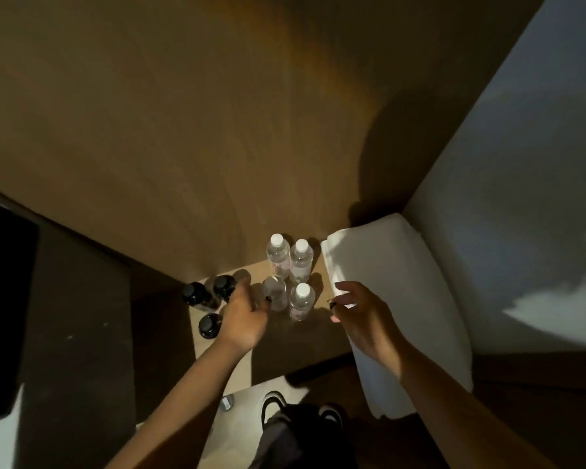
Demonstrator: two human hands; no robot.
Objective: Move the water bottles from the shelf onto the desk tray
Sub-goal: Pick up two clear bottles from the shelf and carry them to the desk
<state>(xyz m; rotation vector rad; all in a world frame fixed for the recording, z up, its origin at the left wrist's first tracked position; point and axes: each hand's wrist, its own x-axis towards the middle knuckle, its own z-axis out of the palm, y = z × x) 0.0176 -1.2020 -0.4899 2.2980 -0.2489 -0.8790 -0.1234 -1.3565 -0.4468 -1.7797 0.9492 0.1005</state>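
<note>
Several clear water bottles stand on a light wood shelf (318, 336). Two white-capped ones (277, 255) (300, 260) are at the back, and another (301, 301) is at the front right. The front left bottle (275, 292) looks blurred and its cap does not show. My left hand (247, 316) reaches in just left of it, thumb tip touching its side, fingers loosely spread and gripping nothing. My right hand (359, 313) hovers to the right of the front bottles, fingers spread and holding nothing. No tray is in view.
Three dark-capped bottles (197, 296) stand at the shelf's left end, close to my left fingers. A white folded cloth (396, 275) lies along the shelf's right side under my right hand. A wooden back panel rises behind. Below are shoes (273, 402) and a dark bag (285, 438).
</note>
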